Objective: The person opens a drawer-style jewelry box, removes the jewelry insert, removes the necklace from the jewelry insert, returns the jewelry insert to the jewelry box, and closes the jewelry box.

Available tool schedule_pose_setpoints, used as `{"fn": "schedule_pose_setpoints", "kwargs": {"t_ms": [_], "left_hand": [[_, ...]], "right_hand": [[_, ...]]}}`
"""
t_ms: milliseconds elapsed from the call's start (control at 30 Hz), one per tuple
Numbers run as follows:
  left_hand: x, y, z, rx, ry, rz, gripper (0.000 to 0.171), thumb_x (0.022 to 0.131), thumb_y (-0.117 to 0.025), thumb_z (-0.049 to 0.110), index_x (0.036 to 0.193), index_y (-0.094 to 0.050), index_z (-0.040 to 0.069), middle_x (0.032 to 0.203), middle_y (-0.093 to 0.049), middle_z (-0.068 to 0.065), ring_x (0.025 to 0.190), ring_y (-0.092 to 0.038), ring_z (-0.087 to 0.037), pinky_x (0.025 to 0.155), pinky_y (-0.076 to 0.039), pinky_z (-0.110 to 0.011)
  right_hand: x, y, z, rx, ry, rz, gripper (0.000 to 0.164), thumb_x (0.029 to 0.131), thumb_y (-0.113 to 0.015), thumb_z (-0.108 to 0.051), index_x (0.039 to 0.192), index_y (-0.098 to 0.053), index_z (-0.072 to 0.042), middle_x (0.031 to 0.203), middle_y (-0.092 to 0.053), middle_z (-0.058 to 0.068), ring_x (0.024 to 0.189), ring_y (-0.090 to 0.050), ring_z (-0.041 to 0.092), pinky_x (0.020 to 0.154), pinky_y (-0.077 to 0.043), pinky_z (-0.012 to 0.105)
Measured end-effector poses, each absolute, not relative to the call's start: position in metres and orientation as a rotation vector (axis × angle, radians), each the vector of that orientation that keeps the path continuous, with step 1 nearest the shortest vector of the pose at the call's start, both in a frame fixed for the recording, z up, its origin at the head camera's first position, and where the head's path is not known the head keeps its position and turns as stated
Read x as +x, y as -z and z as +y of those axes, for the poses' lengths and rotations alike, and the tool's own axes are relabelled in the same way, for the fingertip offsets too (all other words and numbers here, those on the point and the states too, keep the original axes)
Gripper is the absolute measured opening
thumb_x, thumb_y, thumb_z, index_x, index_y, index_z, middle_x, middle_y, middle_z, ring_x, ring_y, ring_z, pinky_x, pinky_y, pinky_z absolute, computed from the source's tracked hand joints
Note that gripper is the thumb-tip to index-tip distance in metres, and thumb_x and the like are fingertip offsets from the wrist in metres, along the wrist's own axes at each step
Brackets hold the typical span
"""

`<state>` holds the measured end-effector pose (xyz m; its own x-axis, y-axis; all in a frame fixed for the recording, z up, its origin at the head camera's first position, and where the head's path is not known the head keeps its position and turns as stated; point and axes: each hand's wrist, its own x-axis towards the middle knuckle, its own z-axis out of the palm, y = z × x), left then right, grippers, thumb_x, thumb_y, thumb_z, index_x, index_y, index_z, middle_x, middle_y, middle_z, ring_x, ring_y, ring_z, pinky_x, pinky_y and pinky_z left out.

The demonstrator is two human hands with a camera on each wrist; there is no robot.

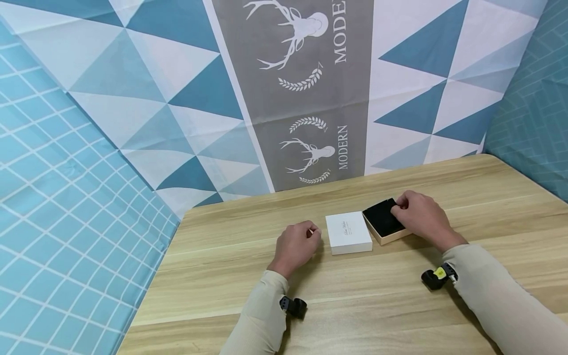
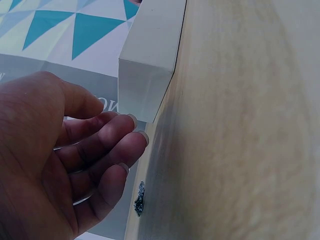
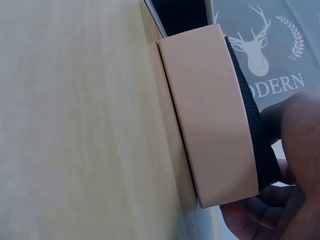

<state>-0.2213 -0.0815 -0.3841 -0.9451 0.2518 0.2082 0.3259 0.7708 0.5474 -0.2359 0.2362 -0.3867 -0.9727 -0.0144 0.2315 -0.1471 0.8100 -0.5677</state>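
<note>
A shallow tan box (image 1: 393,236) sits on the table with a black pad (image 1: 380,218) inside it. My right hand (image 1: 421,213) pinches that pad at its right edge. In the right wrist view, the black pad (image 3: 255,130) stands tilted up past the rim of the tan box (image 3: 210,115), with the thumb against it. Left of the box lies a white lid (image 1: 348,229) with small lettering on top. My left hand (image 1: 297,245) is beside the lid, fingers loosely curled and holding nothing. A small dark glittery piece (image 2: 139,200) lies near its little finger in the left wrist view.
The wood-grain table (image 1: 213,276) ends at a patterned cloth wall (image 1: 310,98) behind the boxes. Blue-tiled cloth (image 1: 66,197) hangs along the left side and teal cloth (image 1: 532,108) along the right.
</note>
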Motion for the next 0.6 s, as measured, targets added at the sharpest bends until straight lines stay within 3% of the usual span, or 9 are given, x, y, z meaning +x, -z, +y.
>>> {"fn": "schedule_pose_setpoints", "kwargs": {"t_ms": [600], "left_hand": [[-0.2202,0.3834,-0.0802,-0.456,0.906,-2.839,0.017,0.097,-0.059,0.026,0.091,-0.073,0.019,0.064,-0.058,0.011,0.055,-0.053,-0.008,0.057,-0.044,-0.032]], "right_hand": [[-0.2368,0.3869,0.2361,0.137,-0.890,-2.784,0.030,0.095,-0.059,-0.023,0.111,-0.063,0.001,0.099,-0.066,0.016,0.082,-0.060,0.028,0.066,-0.047,0.044]]}}
